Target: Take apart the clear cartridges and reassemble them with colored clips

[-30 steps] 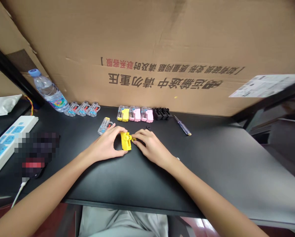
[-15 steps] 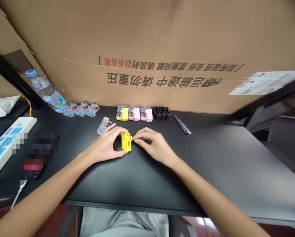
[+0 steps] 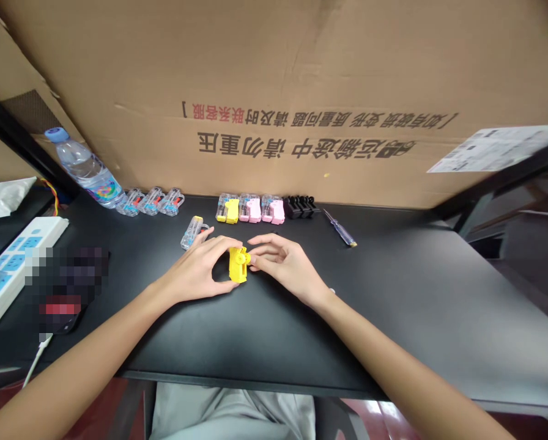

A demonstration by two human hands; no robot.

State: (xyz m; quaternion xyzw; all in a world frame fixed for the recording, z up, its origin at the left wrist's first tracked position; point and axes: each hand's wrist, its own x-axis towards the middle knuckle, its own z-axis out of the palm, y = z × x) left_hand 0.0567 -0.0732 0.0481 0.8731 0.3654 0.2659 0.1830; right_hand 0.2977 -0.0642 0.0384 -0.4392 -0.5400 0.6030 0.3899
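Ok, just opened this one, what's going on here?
A person sits at a black desk, holding a yellow moulded plastic part between both bare hands. The left hand wraps its near side, and the right hand touches the other with its fingertips. A clear plastic casing lies just past the left hand. Further back are a row of pink and yellow plastic casings and a screwdriver.

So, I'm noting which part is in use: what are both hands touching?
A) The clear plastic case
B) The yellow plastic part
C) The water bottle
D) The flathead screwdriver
B. The fingers of the left hand and the right hand both meet the yellow plastic part from opposite sides.
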